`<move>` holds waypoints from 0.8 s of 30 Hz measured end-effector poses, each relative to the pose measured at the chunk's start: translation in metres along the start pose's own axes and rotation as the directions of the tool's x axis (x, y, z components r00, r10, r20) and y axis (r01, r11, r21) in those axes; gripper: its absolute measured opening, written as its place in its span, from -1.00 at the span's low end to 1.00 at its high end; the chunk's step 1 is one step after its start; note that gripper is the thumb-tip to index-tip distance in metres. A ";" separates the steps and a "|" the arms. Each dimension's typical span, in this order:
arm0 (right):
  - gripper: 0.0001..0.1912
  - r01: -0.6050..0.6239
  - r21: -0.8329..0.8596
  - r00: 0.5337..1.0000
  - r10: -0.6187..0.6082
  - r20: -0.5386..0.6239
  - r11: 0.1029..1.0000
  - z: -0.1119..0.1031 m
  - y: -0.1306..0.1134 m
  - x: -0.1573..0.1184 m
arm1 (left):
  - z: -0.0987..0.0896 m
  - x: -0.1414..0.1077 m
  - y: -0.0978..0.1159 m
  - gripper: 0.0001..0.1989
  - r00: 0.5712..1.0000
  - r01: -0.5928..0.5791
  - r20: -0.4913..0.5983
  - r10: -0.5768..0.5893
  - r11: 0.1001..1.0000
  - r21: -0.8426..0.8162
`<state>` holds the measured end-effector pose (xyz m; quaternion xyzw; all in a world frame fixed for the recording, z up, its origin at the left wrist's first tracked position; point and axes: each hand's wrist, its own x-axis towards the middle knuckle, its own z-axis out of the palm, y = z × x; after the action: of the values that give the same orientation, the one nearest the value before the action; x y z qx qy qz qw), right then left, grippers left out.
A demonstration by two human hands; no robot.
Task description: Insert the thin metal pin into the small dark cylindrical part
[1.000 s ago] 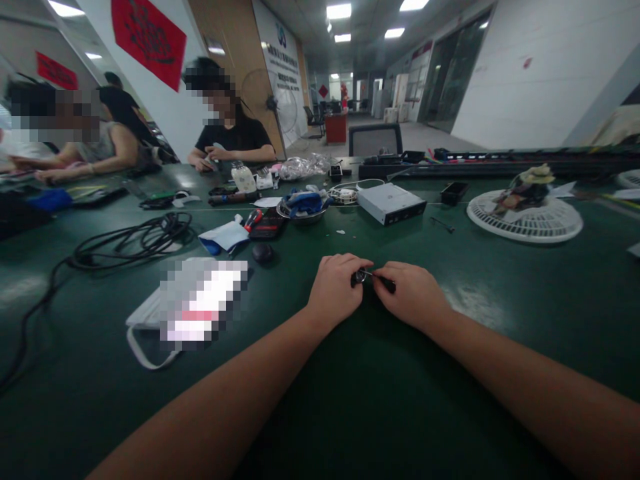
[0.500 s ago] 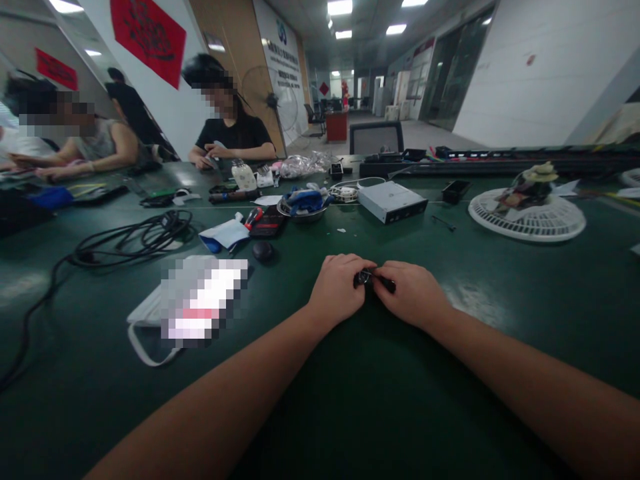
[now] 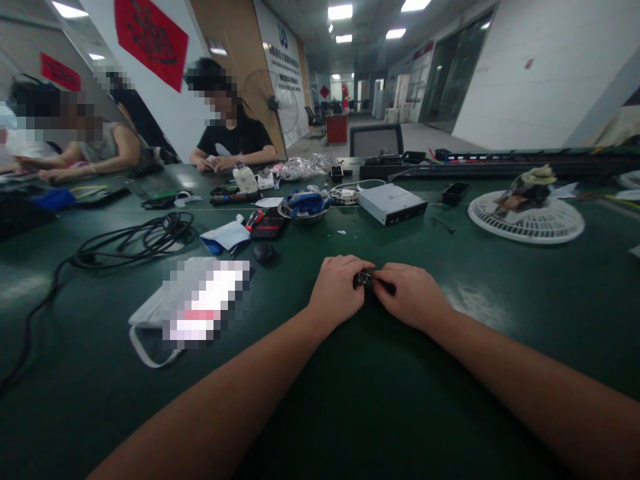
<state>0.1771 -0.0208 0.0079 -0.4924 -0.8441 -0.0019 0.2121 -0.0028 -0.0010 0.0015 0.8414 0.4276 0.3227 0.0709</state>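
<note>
Over the dark green table, both hands meet at the middle of the head view. My left hand is closed round a small dark part with a shiny rim, mostly hidden by the fingers. My right hand pinches a slim dark-handled tool. The tool's thin metal shaft points left and reaches the small part; whether its tip is inside or only against it I cannot tell. A black computer mouse lies beyond and to the left of my hands.
At left are a phone on a white face mask and a coiled black cable. Farther back stand a metal bowl with blue cloth, a grey optical drive and a white fan grille. Two people sit across the table.
The thin shaft between my hands shows more plainly, as the tool and small part have shifted slightly. My hands stay in nearly the same place. The view has tilted slightly.
</note>
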 end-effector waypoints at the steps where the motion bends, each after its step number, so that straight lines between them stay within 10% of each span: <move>1: -0.78 -0.005 -0.003 1.000 0.005 -0.004 1.000 0.000 0.000 0.000 | 0.000 0.000 0.000 -0.69 1.000 -0.003 0.004 0.003 1.000 -0.003; 24: -0.75 -0.056 -0.016 0.998 0.056 -0.013 0.998 -0.001 -0.002 0.000 | -0.003 0.001 0.003 -0.67 1.000 0.030 -0.005 -0.030 1.000 -0.001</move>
<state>0.1761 -0.0221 0.0088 -0.5177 -0.8286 -0.0058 0.2133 -0.0019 -0.0028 0.0056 0.8341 0.4401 0.3240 0.0751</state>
